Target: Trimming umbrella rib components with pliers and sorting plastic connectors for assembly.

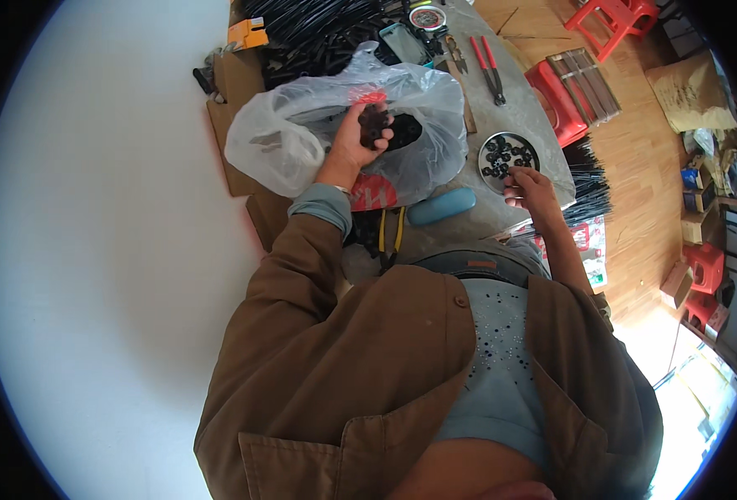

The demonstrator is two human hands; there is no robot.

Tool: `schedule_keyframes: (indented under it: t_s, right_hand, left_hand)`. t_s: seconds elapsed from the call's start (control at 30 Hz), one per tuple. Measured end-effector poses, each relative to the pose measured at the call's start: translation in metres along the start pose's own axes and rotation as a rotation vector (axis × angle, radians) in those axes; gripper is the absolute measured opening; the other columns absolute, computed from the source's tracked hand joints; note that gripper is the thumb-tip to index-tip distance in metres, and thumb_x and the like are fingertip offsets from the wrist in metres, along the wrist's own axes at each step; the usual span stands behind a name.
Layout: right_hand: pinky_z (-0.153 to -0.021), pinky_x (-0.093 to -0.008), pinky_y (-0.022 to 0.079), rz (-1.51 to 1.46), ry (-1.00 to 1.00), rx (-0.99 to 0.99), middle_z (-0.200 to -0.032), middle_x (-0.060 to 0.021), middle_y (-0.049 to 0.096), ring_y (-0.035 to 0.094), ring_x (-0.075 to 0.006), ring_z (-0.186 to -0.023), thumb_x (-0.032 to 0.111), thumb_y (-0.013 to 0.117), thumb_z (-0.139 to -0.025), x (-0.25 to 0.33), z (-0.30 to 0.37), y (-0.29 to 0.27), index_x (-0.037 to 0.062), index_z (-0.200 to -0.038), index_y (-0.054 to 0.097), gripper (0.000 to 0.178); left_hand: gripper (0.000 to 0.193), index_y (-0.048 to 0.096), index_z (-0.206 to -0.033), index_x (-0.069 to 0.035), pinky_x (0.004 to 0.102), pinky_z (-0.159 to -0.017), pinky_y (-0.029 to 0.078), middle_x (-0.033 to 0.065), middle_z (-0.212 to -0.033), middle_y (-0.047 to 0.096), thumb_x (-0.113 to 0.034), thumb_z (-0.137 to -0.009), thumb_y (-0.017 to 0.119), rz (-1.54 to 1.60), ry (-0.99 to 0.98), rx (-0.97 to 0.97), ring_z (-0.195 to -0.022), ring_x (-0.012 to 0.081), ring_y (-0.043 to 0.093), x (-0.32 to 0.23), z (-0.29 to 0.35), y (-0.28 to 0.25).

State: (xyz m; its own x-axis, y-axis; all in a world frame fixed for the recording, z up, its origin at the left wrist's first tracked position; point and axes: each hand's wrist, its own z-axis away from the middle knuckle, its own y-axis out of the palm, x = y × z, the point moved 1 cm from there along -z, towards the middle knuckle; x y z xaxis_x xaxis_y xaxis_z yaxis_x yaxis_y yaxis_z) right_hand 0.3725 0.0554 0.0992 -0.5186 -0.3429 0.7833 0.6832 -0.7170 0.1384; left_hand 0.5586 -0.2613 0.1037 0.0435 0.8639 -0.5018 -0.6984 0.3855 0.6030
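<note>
Left hand (353, 143) grasps small, knobbly, near-black parts (374, 123), bag (278, 162) beneath. Right hand (535, 195) has fingers bent at dish (492, 178); cannot tell whether anything is grasped. Glossy black discs (502, 152) lie just beyond.

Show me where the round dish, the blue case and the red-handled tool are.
Round dish (481, 162), head view: on its left rim.
Blue case (441, 207), head view: on the middle of its top.
Red-handled tool (495, 82), head view: on the dark part below its red handles.
</note>
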Motion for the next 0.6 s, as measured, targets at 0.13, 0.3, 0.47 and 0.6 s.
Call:
schedule_keyframes:
  t_s: [0.13, 0.3, 0.47, 0.6]
  right_hand:
    - [-0.064, -0.0265, 0.052, 0.026, 0.0, 0.031, -0.089, -0.0044, 0.063, 0.061, -0.0115, -0.07, 0.021, 0.052, -0.092, 0.002, 0.0, 0.004, 0.002, -0.114, 0.059, 0.03]
    - [-0.063, -0.0258, 0.052, 0.017, 0.002, 0.018, -0.089, -0.0045, 0.064, 0.061, -0.011, -0.069, 0.02, 0.052, -0.092, 0.0, -0.002, 0.001, 0.0022, -0.113, 0.06, 0.028]
    - [-0.064, -0.0261, 0.052, 0.004, 0.009, 0.018, -0.088, -0.0046, 0.064, 0.061, -0.0112, -0.069, 0.019, 0.053, -0.091, 0.001, -0.004, 0.007, 0.0019, -0.111, 0.06, 0.027]
    - [-0.064, -0.0264, 0.052, -0.019, 0.008, 0.047, -0.087, -0.0045, 0.064, 0.061, -0.0117, -0.069, 0.019, 0.053, -0.092, 0.001, -0.009, 0.012, 0.0016, -0.11, 0.06, 0.026]
  left_hand:
    - [0.04, 0.061, -0.111, -0.012, 0.0307, -0.058, 0.05, 0.0144, -0.11, 0.06, -0.043, -0.094, 0.042, 0.283, 0.016, 0.101, -0.083, 0.0298, 0.058, 0.013, 0.001, 0.001]
    - [0.043, 0.053, -0.123, -0.005, 0.0499, -0.09, 0.05, 0.0219, -0.13, 0.048, -0.036, -0.097, 0.038, 0.576, 0.074, 0.47, -0.127, 0.0432, 0.04, 0.033, 0.001, 0.008]
    - [0.045, 0.049, -0.127, -0.003, 0.0541, -0.105, 0.034, 0.0232, -0.138, 0.039, -0.034, -0.097, 0.035, 0.855, 0.121, 0.564, -0.133, 0.0439, 0.031, 0.043, 0.01, 0.031]
    - [0.049, 0.043, -0.133, -0.003, 0.055, -0.111, 0.024, 0.0233, -0.143, 0.034, -0.034, -0.097, 0.032, 0.922, 0.193, 0.564, -0.136, 0.0433, 0.024, 0.042, 0.007, 0.031]
